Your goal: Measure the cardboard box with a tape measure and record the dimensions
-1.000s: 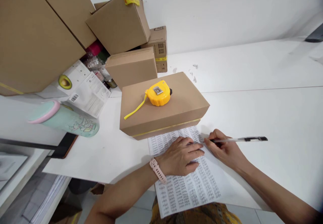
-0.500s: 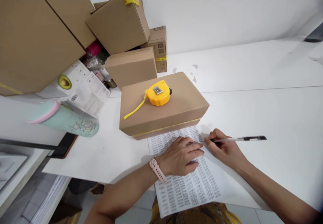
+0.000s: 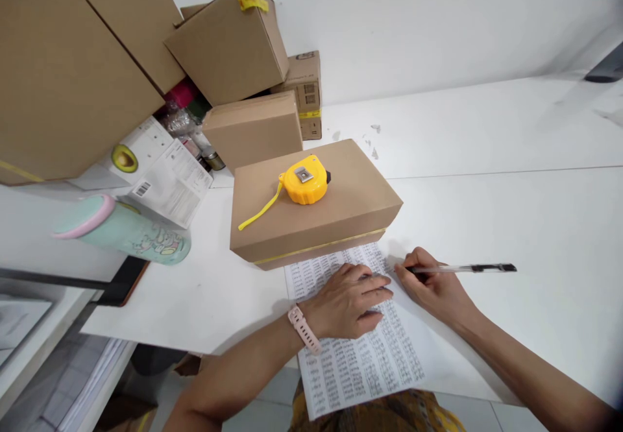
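Head view: at the left of the frame, a mint bottle (image 3: 139, 234) is seen on the tabletop (image 3: 487, 218). At centre, a yellow tape measure (image 3: 304, 192) is carried on a cardboard box (image 3: 355, 192). Just below, at lower centre, the sheet (image 3: 363, 370) is partly covered by the left hand (image 3: 348, 302), its grip relaxed and spread. Now rightward: the pen (image 3: 457, 268) is pinched in the right hand's (image 3: 435, 289) narrow grip, its tip beside the written columns; contact cannot be told.
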`<move>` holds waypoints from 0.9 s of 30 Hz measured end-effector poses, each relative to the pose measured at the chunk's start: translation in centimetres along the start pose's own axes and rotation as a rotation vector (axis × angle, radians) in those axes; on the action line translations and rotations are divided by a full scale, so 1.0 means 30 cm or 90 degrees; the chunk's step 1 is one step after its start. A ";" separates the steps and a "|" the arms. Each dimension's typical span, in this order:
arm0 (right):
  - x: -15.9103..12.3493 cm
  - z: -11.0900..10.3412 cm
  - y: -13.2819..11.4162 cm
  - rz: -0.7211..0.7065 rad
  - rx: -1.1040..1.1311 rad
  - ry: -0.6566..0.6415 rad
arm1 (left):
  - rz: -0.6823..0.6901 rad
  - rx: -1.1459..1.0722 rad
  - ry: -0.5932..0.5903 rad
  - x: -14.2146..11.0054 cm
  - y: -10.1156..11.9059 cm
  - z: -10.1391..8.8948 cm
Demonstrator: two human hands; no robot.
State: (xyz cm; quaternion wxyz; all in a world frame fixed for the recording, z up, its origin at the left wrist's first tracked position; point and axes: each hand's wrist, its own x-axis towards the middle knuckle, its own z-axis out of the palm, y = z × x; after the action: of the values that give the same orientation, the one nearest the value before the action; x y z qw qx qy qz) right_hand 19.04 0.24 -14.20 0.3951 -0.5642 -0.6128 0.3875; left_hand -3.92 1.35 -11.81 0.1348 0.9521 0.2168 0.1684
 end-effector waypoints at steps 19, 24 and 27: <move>0.002 0.004 -0.013 0.019 0.001 -0.005 | -0.010 0.013 -0.027 0.000 0.002 -0.004; -0.001 0.003 -0.008 0.020 -0.002 0.004 | -0.004 0.013 -0.010 -0.002 0.000 0.000; -0.001 0.003 -0.004 0.019 -0.005 0.002 | -0.002 0.006 -0.005 -0.002 -0.001 0.001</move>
State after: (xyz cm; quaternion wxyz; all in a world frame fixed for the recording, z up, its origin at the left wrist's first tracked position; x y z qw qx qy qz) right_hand 18.92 0.20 -14.11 0.3880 -0.5753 -0.6054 0.3898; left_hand -3.98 1.35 -11.87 0.1314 0.9530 0.2189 0.1630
